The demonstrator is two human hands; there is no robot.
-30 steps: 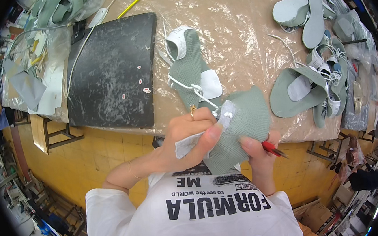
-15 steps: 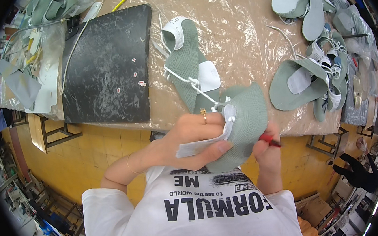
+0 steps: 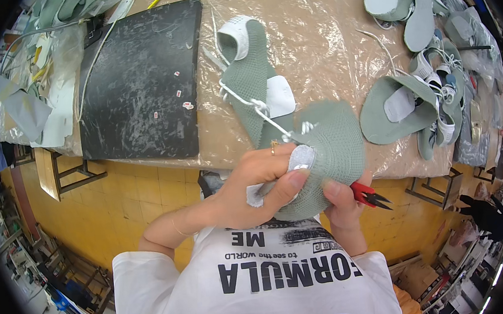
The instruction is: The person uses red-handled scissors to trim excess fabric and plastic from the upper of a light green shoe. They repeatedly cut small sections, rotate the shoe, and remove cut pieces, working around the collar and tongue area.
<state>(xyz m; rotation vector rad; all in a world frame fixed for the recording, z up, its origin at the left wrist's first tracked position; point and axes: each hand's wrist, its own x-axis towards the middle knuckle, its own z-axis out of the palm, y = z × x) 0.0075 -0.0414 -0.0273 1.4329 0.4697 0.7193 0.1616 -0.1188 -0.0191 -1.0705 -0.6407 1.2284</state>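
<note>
At the table's near edge, my left hand (image 3: pixel 257 183) is closed on a sage-green knitted shoe upper (image 3: pixel 337 143), with its thumb on a pale tongue-like piece (image 3: pixel 302 157). My right hand (image 3: pixel 345 202) presses its thumb against the upper's near side. That same hand grips red-handled thread snips (image 3: pixel 370 196), whose dark blades point away to the right. A white knotted lace (image 3: pixel 269 119) runs from the held upper to a second green upper (image 3: pixel 248 79) lying beyond it. My fingers behind the fabric are hidden.
A black board (image 3: pixel 140 83) lies on the plastic-covered table (image 3: pixel 314 50) at the left, with small stickers on it. To the right is another green upper (image 3: pixel 403 111) beside a pile of uppers and laces. Bags and scraps (image 3: pixel 26 108) sit far left. Stools stand below the table.
My right hand has come in against the upper, its thumb now on the fabric and the snips' blades in plain sight. The held upper has turned slightly and shifted a little right.
</note>
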